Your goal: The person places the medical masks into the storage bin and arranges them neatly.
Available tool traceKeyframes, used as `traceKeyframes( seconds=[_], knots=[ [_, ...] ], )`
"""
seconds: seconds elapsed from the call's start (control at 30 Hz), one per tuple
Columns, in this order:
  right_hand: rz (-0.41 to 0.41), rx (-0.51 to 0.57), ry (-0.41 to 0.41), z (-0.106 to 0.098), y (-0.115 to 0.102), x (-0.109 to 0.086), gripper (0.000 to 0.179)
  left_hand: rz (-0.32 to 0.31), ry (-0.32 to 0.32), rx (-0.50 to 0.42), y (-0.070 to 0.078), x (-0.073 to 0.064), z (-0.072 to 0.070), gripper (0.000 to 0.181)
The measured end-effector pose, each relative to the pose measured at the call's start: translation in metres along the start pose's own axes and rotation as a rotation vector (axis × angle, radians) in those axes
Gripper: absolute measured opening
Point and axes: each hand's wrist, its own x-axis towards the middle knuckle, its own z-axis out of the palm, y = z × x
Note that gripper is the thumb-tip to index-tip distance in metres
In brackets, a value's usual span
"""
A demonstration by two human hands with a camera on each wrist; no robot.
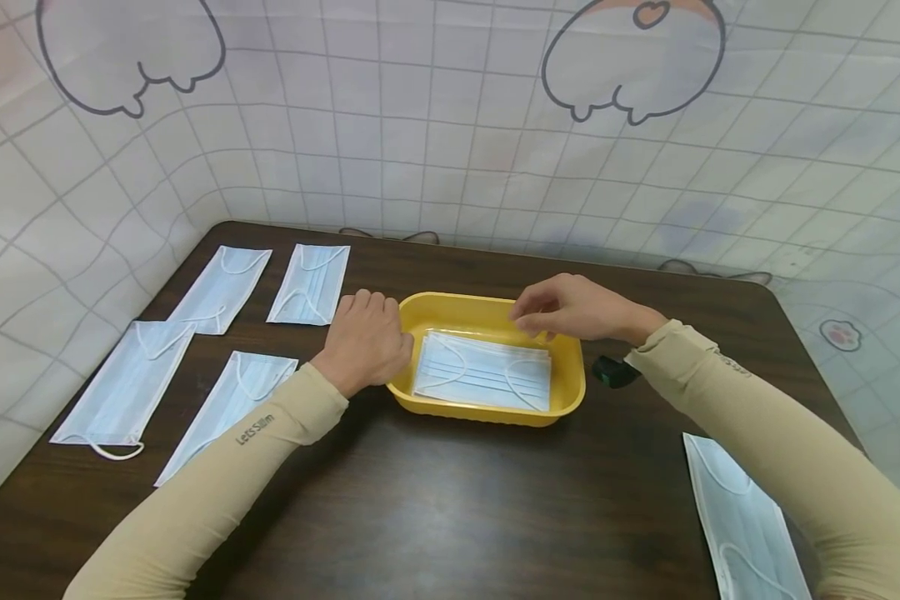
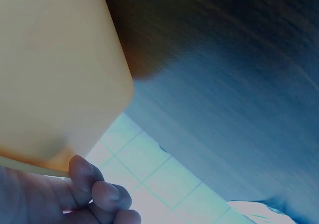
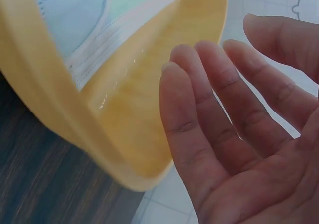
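Note:
A yellow plastic basin (image 1: 487,417) stands mid-table with a small stack of light blue face masks (image 1: 487,371) lying flat inside, ear loops on top. At the basin's left end, my left hand (image 1: 367,342) grips the rim. From the left wrist view, curled fingers (image 2: 107,191) show at the rim beside the basin's outer wall (image 2: 60,74). Over the right end hovers my right hand (image 1: 570,307), holding nothing. Its fingers (image 3: 219,89) are loosely bent and spread near the basin in the right wrist view.
Several more masks lie to the left on the dark wooden table (image 1: 450,517), including one overlapped pair (image 1: 131,379) and one mask (image 1: 311,283) near the back. Another mask (image 1: 746,521) is at the front right, partly under the right sleeve. A tiled-pattern curtain (image 1: 450,125) hangs behind.

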Motion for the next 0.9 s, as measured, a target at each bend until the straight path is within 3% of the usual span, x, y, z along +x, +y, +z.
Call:
traceKeyframes(
  seconds=[0.5, 0.9],
  knots=[
    [-0.008, 0.064, 0.086, -0.010, 0.020, -0.033, 0.032, -0.005, -0.032, -0.012, 0.002, 0.002, 0.000, 0.036],
    [0.031, 0.086, 0.130, -0.014, 0.041, -0.066, 0.029, -0.014, -0.051, -0.024, 0.002, 0.004, -0.001, 0.039]
  ],
)
